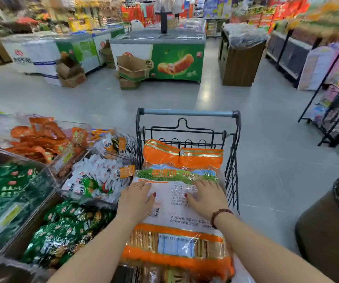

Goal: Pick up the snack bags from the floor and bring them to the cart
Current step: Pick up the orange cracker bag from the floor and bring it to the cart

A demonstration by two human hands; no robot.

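A dark wire shopping cart (234, 160) with a blue-grey handle bar stands in front of me. Large orange and white snack bags (176, 240) lie stacked in its basket, one over another; the far one (182, 158) shows its orange top. My left hand (137, 198) rests flat on the left side of the top bag, fingers straight. My right hand (205, 197), with a bead bracelet on the wrist, lies flat on the bag's right side. Neither hand grips anything.
Clear bins of green, white and orange snack packs (48, 180) stand at my left, touching the cart. A brown round bin (327, 225) stands at right. Grey floor lies ahead, with chest freezers (158, 58), cardboard boxes (131, 70) and a black rack (336, 111) beyond.
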